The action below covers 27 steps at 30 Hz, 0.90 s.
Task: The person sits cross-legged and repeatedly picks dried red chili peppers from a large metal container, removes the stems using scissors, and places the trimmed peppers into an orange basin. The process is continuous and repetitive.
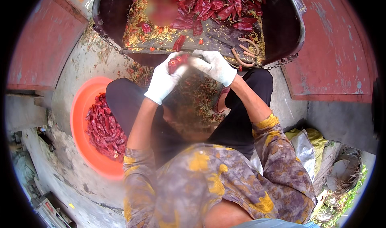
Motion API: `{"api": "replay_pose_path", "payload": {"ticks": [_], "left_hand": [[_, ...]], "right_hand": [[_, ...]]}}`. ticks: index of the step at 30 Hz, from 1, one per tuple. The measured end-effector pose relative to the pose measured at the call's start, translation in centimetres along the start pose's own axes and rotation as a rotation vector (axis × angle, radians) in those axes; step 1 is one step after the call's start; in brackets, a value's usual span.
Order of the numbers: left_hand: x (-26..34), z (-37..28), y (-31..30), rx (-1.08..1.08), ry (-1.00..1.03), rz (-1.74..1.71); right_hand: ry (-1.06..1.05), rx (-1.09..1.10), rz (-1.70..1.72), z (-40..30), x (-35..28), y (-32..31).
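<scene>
My left hand, in a white glove, is closed around a small bunch of dried red chili peppers with their cut-looking ends towards me. Just right of it, my right hand, gloved too, has its thumb and fingertips at the peppers; a blur hides whether it grips anything. Both hands are above the near edge of a dark cart bed. On that bed lie a heap of dried red peppers, scattered yellow seeds and several curved tan pieces, perhaps tubing.
An orange plastic basin holding red peppers stands on the concrete floor, left of my knee. Stems and debris cover the ground between my legs. Chains hang at the bed's corners. White and yellow-green sacks lie at the right.
</scene>
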<state>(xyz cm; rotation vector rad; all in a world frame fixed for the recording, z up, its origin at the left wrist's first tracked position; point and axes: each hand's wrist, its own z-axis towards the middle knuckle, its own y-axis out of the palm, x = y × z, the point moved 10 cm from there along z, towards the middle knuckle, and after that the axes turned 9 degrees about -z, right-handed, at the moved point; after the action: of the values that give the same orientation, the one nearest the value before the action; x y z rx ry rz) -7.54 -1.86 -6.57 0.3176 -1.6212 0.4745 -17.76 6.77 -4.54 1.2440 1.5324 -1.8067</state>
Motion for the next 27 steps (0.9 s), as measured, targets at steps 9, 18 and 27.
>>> {"api": "replay_pose_path", "payload": {"ticks": [9,18,27], "left_hand": [[-0.6,-0.3,1.8,-0.037,0.094,0.253],[0.3,-1.0,1.6,-0.148,-0.157,-0.436],[7.2,-9.4,-9.8,0.199,0.029,0.462]], "right_hand": [[-0.005,0.049,-0.069,-0.4,1.8,0.7],[0.277,-0.287,1.374,-0.8,1.2,6.3],[0.444,-0.257,0.505,-1.4,5.0,7.0]]}}
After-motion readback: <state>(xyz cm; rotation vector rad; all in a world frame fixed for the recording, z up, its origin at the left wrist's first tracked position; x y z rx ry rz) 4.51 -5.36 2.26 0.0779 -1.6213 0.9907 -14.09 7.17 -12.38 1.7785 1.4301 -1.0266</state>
